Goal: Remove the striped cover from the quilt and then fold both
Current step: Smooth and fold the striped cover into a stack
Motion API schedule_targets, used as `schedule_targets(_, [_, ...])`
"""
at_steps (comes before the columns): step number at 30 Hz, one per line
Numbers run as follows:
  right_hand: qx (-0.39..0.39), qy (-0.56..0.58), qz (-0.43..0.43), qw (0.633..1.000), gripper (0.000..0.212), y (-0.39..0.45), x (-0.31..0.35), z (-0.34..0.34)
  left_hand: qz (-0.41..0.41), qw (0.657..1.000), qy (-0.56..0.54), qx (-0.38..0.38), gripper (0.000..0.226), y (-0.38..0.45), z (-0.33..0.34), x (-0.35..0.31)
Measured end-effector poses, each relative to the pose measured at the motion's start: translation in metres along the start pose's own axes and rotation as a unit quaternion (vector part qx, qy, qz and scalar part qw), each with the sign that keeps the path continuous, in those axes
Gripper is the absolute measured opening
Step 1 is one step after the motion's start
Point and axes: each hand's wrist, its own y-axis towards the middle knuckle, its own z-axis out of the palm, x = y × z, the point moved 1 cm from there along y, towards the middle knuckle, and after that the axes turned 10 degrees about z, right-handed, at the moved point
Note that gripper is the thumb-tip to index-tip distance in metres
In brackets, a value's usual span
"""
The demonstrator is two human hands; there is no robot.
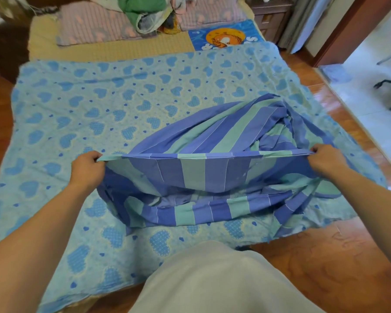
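Head view: left hand (87, 164) and right hand (325, 160) each pinch an end of the striped cover (212, 177) edge, stretched taut, the rest bunched on the heart-print quilt (88, 105). Keep tension even, align corners before folding.

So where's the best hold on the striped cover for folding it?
By the hemmed top edge of the striped cover, at its two ends, coming in from either side. The left hand and right hand hold it there, so that edge runs taut and straight while the rest hangs bunched.
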Motion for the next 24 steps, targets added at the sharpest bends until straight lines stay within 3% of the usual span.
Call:
schedule_targets(4, [-0.004,0.015,-0.011,1.000,0.037,-0.002,0.001,-0.001,0.003,0.999,0.001,0.037,0.014,0.002,0.003,0.002])
schedule_targets(9, [0.025,-0.024,0.019,0.999,0.017,0.012,-0.003,0.011,-0.012,0.997,0.031,0.074,0.010,0.007,0.019,0.002])
schedule_targets(15, [0.056,-0.069,0.011,0.996,0.022,0.071,0.015,0.048,-0.062,0.989,0.055,0.119,0.012,0.045,0.075,-0.006])
schedule_targets(18, [0.048,-0.081,0.000,0.996,0.009,0.128,0.031,0.084,-0.062,0.987,0.097,0.112,0.015,0.080,0.121,-0.003])
schedule_targets(24, [-0.027,-0.092,0.029,0.995,0.028,0.228,0.046,0.184,-0.040,0.976,0.209,0.046,0.019,0.161,0.209,0.019])
